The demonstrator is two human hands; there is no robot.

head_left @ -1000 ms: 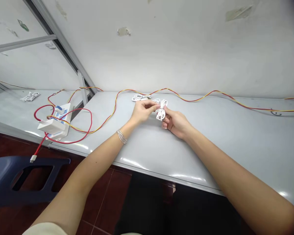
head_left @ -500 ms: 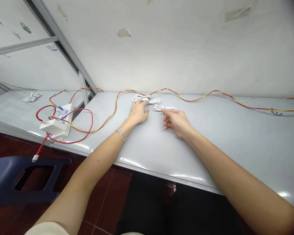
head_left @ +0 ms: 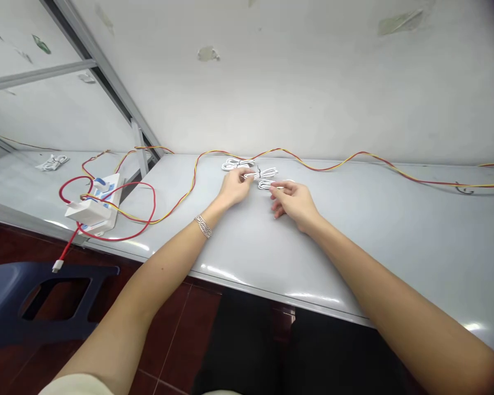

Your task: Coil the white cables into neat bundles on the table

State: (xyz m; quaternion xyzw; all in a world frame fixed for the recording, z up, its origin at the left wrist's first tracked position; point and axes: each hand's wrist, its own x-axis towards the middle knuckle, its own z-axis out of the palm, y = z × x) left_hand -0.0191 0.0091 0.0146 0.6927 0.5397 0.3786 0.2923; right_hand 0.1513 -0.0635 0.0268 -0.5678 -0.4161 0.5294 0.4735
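Note:
Three white coiled cable bundles lie close together near the back of the grey table (head_left: 354, 241). My left hand (head_left: 234, 188) pinches the middle bundle (head_left: 265, 174), which has a dark tie, with thumb and fingertips. My right hand (head_left: 293, 201) is just to the right, fingers curled, thumb and forefinger closed on the end of the nearest bundle (head_left: 267, 185). The third bundle (head_left: 235, 163) lies untouched behind my left hand. A silver bracelet (head_left: 204, 227) is on my left wrist.
A red-and-yellow twisted wire (head_left: 313, 162) runs along the back of the table by the wall. A white power strip with a charger (head_left: 94, 208) and a red cable (head_left: 119, 219) sit at the left edge. A dark blue plastic stool (head_left: 33, 302) stands below left. Another white bundle (head_left: 51, 162) lies on the far left table.
The bundle I held up in both hands has been laid on the table. My left hand went to the bundles behind it and now pinches the middle one.

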